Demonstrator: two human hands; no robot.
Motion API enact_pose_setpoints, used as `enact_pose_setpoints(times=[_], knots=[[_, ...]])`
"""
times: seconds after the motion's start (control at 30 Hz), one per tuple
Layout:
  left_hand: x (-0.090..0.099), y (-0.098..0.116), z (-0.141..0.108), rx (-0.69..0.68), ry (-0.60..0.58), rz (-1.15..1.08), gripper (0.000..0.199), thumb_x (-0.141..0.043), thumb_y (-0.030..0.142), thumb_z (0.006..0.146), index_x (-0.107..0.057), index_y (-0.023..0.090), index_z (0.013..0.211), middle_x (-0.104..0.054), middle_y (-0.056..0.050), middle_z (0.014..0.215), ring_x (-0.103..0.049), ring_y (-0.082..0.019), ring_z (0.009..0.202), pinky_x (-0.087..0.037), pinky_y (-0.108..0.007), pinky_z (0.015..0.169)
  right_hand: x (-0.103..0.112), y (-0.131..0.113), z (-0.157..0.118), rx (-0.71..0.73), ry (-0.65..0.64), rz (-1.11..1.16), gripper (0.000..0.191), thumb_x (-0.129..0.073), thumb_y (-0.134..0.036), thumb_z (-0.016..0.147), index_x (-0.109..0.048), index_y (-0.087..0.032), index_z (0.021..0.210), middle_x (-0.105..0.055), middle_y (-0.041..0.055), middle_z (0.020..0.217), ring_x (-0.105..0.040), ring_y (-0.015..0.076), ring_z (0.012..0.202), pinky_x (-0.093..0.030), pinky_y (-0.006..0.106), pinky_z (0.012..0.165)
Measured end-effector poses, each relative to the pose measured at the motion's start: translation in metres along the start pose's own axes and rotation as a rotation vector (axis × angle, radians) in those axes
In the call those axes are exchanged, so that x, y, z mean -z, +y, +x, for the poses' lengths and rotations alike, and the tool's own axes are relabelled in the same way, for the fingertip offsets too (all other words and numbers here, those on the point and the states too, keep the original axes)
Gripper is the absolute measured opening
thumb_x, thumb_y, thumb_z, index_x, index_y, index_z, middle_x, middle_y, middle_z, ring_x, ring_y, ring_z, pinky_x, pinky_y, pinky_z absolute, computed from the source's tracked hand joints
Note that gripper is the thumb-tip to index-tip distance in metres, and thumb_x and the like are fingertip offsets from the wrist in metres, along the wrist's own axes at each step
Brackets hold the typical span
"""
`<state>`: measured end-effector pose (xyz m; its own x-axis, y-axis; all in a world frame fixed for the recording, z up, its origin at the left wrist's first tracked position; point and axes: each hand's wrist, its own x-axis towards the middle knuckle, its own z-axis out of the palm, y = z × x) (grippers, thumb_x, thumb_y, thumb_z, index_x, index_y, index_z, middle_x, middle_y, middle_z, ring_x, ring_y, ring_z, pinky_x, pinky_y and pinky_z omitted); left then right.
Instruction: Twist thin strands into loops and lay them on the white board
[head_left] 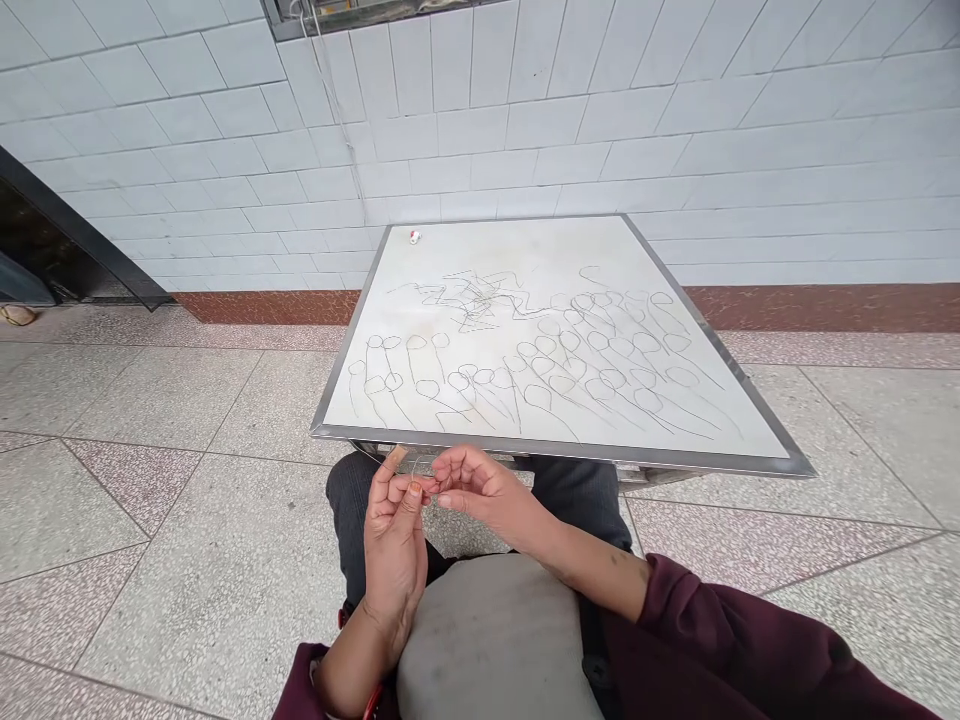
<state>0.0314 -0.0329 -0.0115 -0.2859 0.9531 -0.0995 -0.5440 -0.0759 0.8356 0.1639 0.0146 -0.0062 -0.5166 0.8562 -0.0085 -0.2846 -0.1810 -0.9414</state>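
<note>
My left hand (397, 530) is raised just in front of the table's near edge, its thumb and fingertips pinched on a thin wire (415, 467). A tan strip is wrapped round one of its fingers. My right hand (484, 490) meets it from the right, thumb and fingers closed near the same wire; what lies between those fingertips is too small to make out. On the white tabletop (480, 240) lie several thin wires bent into loops with long tails (544, 395). Farther back, a tangle of loose wires (480, 295) is heaped near the middle.
A small white and red object (415, 237) sits at the table's back left corner. The table has a grey metal rim (555, 446). Behind it stands a white tiled wall (480, 130) with hanging cords (341, 120). A dark opening (52, 240) is at the far left.
</note>
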Motion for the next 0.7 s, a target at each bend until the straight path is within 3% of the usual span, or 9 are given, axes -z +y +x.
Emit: enact_pose_setpoints(times=[0.3,0.7], knots=[[0.0014,-0.0019,-0.0010,0.013,-0.029,-0.007,0.045,-0.070,0.023,0.082,-0.057,0.026,0.125,-0.066,0.003,0.075,-0.062,-0.009,0.082,-0.041,-0.026,0.095,-0.0013,0.0025,-0.0019,-0.013,0.087,0.061,0.023,-0.076,-0.030,0.075,-0.063,-0.023,0.092,-0.056,-0.0026,0.082,-0.053,0.0108,0.078,-0.044,0.027,0.078],[0.0042,-0.0027,-0.0012,0.009,-0.027,0.014,0.045,-0.070,0.023,0.082,-0.057,0.026,0.125,-0.064,0.005,0.073,-0.060,-0.008,0.079,-0.040,-0.024,0.094,0.0042,-0.0013,-0.0016,0.007,0.034,-0.031,0.024,-0.072,-0.036,0.079,-0.061,-0.022,0.093,-0.055,-0.0026,0.080,-0.051,0.0109,0.075,-0.043,0.026,0.073]])
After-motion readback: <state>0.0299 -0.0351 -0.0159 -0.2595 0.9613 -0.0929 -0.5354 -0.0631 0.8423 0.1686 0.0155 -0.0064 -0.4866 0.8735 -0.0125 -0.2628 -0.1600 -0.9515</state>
